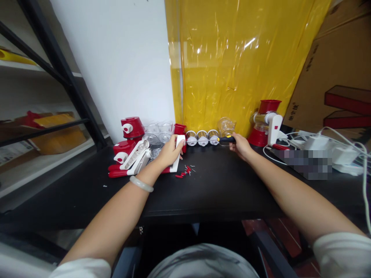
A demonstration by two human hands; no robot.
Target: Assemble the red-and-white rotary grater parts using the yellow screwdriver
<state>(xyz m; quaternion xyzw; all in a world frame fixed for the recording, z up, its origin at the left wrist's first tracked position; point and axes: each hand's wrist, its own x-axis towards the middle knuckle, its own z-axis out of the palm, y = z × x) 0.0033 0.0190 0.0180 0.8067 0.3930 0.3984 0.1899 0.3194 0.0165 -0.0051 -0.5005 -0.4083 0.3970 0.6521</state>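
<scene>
My left hand [169, 152] is closed around a white and red plastic part [178, 154] standing on the black table [214, 189]. A pale bangle sits on that wrist. My right hand [241, 146] grips the black and yellow handle of a screwdriver [226, 139], which points left toward three metal drum blades [202, 138] lined up by the yellow sheet. Small red pieces and screws [185, 171] lie loose just in front of my left hand.
More red and white grater parts [130, 154] and clear cups [158, 133] are piled at the left. An assembled red and white grater [266, 123] stands at the right, by white chargers and cables [327, 150]. Shelving stands left, cardboard boxes right.
</scene>
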